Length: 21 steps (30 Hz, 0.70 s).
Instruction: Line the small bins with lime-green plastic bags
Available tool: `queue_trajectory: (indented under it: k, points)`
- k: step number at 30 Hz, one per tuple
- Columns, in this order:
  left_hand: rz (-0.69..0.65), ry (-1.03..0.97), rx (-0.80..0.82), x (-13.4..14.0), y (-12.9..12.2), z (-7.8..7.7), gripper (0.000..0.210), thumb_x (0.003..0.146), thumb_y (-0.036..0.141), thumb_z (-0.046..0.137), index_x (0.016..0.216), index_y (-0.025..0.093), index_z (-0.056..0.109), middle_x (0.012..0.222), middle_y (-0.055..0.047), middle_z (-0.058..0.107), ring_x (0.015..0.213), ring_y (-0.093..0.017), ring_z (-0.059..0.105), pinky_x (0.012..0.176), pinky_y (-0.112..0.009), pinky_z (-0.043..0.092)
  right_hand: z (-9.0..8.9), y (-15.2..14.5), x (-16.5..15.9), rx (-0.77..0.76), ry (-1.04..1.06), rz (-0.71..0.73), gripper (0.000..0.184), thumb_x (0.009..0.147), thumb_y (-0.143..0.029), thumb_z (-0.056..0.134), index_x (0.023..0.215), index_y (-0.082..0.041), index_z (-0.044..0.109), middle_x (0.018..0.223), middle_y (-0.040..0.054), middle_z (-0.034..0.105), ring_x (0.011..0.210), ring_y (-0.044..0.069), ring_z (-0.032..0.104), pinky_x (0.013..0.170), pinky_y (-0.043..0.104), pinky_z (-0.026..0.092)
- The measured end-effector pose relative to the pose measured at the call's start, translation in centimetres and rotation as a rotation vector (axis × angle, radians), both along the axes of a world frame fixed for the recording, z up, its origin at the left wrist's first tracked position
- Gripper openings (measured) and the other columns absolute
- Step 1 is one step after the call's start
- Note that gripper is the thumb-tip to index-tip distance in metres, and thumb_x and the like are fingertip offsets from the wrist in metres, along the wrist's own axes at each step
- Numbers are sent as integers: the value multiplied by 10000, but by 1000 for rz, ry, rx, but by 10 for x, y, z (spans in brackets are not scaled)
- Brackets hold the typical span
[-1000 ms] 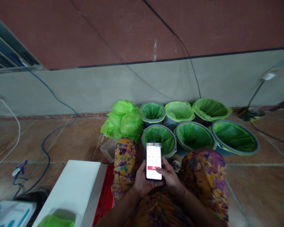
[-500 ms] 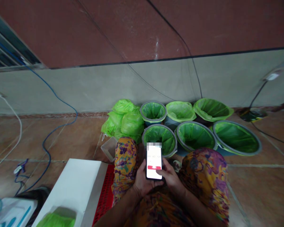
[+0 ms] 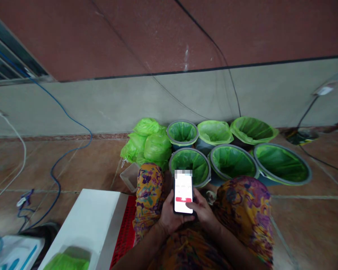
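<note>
A smartphone [image 3: 183,219] with a bright white screen and a red bar stands upright between my two hands, above my lap. My left hand [image 3: 170,217] wraps round its left side and lower back. On the other side, my right hand [image 3: 204,210] grips the right edge, with the thumb over the lower screen near the red bar. Just beyond the phone is a grey-rimmed bin [image 3: 190,159] lined with a green bag. The top of the screen is blurred out.
Several more lined bins [image 3: 233,161] stand in two rows by the wall. Filled green bags [image 3: 157,146] lie left of them, behind a clear plastic tub [image 3: 129,176]. A white box [image 3: 87,213] is at my left, and a blue cable [image 3: 56,165] crosses the tiled floor.
The digits on the phone's screen look different. My hands and the phone hold the same position.
</note>
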<state>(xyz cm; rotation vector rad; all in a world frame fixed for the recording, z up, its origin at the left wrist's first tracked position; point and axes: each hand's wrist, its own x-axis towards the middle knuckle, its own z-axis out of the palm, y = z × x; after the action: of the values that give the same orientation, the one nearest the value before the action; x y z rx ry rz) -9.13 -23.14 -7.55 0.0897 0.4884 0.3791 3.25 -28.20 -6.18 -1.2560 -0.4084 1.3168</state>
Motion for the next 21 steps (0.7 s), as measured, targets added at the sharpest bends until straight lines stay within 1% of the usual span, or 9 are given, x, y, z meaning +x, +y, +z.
queue_trajectory:
  k: [8, 13, 17, 21]
  points:
    - [-4, 16, 1, -1, 0, -4, 619, 902, 569, 403, 1215, 74, 604, 1016, -147, 717, 837, -258, 677, 670, -395, 556, 0, 0, 0, 10, 1, 3, 575, 585, -252, 752, 1143, -253, 611, 1035, 26, 734, 916, 273, 665, 845, 438, 507]
    - [-5, 32, -9, -1, 0, -1, 603, 905, 561, 406, 1204, 82, 616, 1000, -145, 722, 820, -255, 678, 674, -399, 555, 1, 1, 0, 0, 14, 7, 556, 574, -212, 736, 1118, -240, 621, 1026, 22, 739, 891, 262, 670, 833, 420, 513]
    - [-9, 56, -13, 0, 0, 3, 599, 907, 566, 400, 1189, 90, 628, 1001, -135, 725, 817, -250, 680, 651, -384, 564, 0, 1, 0, -23, 7, 3, 513, 565, -212, 737, 1069, -233, 642, 1019, 21, 743, 856, 257, 673, 798, 409, 523]
    - [-3, 18, 6, 0, 0, 2, 581, 917, 552, 385, 1166, 92, 641, 996, -136, 726, 812, -243, 683, 656, -381, 566, -1, 1, 1, -6, -8, 4, 542, 574, -230, 740, 1104, -237, 632, 981, 17, 747, 869, 262, 671, 805, 417, 522]
